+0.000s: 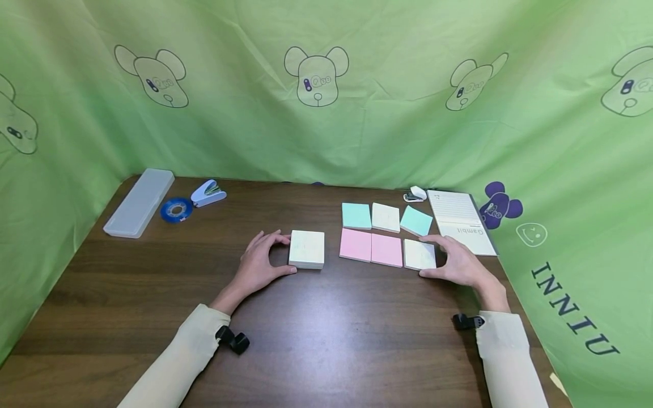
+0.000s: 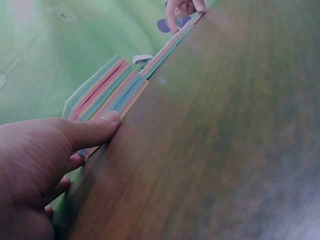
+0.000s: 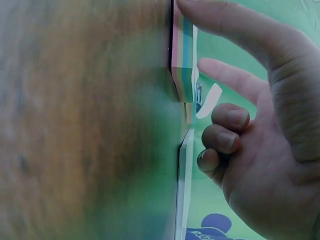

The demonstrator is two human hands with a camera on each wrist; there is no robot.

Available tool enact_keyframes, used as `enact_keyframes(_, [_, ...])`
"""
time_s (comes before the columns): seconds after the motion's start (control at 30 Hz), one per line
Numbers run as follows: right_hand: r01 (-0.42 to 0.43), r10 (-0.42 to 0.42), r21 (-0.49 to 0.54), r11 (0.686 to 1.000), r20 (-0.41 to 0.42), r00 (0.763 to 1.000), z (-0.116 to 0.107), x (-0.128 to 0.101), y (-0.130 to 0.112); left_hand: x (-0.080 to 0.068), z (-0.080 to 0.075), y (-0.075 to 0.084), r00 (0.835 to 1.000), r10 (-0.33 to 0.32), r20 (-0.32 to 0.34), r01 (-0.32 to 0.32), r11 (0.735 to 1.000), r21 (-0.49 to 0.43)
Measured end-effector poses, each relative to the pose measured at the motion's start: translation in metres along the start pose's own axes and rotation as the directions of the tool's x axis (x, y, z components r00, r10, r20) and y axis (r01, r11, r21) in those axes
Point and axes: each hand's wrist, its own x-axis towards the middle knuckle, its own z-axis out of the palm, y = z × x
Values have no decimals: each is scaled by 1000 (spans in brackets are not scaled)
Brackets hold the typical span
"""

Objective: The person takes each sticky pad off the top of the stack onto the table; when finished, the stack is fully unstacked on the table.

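Sticky-note pads are what both hands are on. The left hand (image 1: 260, 263) sits at the thick pad (image 1: 306, 249) lying alone near the middle of the dark wooden counter (image 1: 326, 340): thumb against the near left edge, fingers curved round the far left corner, so it holds that pad by its side. The left wrist view shows the thumb tip pressed to the pad's striped edge (image 2: 107, 97), layers of pink, yellow, blue and green.

Over to the right, the right hand (image 1: 459, 263) grips the small pale pad (image 1: 420, 254) at the end of the near row, forefinger stretched along its far edge, thumb at its near corner. In the right wrist view the forefinger lies over the top of that pad's coloured stack (image 3: 182, 55) while the other fingers are curled back, off the paper.

That pale pad touches a pink pad (image 1: 387, 250), which sits flush against another pink pad (image 1: 355, 245). Behind them runs a second row: a turquoise pad (image 1: 356, 216), a cream pad (image 1: 385, 217) and a tilted turquoise pad (image 1: 416, 220).

A lined notebook (image 1: 461, 220) lies just right of the rows, a small white stapler (image 1: 415, 194) at its far left corner. Far left on the counter: a clear plastic case (image 1: 139, 202), a blue tape roll (image 1: 176, 209) and a blue-and-white stapler (image 1: 208, 193). Green cloth with bear prints (image 1: 316, 76) hangs all round.
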Motion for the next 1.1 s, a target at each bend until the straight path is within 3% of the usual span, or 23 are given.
enact_keyframes(0.33, [84, -80, 57, 995, -71, 994, 8, 5, -15, 0, -1, 0, 1000, 8, 0, -8, 1000, 1])
enact_keyframes(0.63, [169, -155, 143, 975, -105, 982, 15, 11, -45, 0, 0, 0, 1000, 7, 4, -7, 1000, -2])
enact_keyframes(1.1, [289, -266, 104, 952, -195, 944, 19, 17, -93, 0, 1, -1, 1000, 3, 1, -3, 1000, 1])
